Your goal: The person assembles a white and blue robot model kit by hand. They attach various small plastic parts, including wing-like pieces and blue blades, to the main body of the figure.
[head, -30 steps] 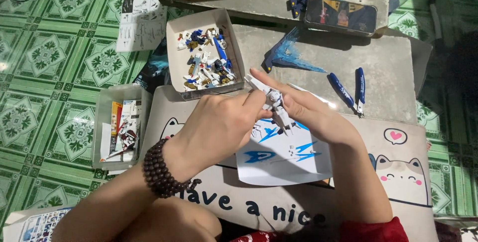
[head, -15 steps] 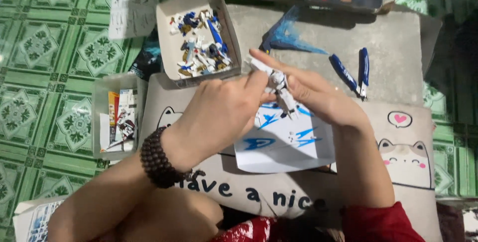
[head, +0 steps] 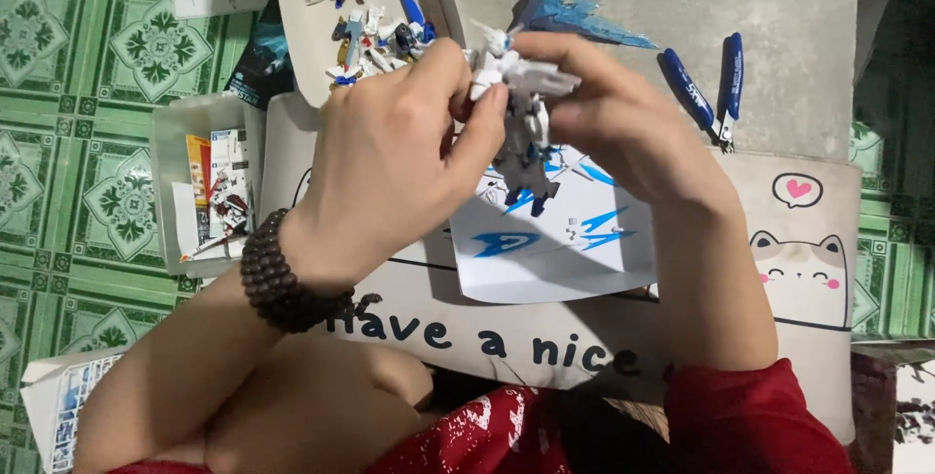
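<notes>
Both hands have drawn closer to the camera; the left hand (head: 390, 143) and right hand (head: 623, 123) together grip the white model figure (head: 516, 113) above the sticker sheet (head: 565, 250), near the parts box (head: 365, 6) on the tabletop (head: 760, 6).

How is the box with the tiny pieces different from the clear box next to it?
The white box of tiny pieces is cardboard and holds loose blue, white and dark bits; the clear box is see-through plastic and holds flat printed sheets. The white box sits on the table, the clear box on the green floor. Both are open.
</notes>
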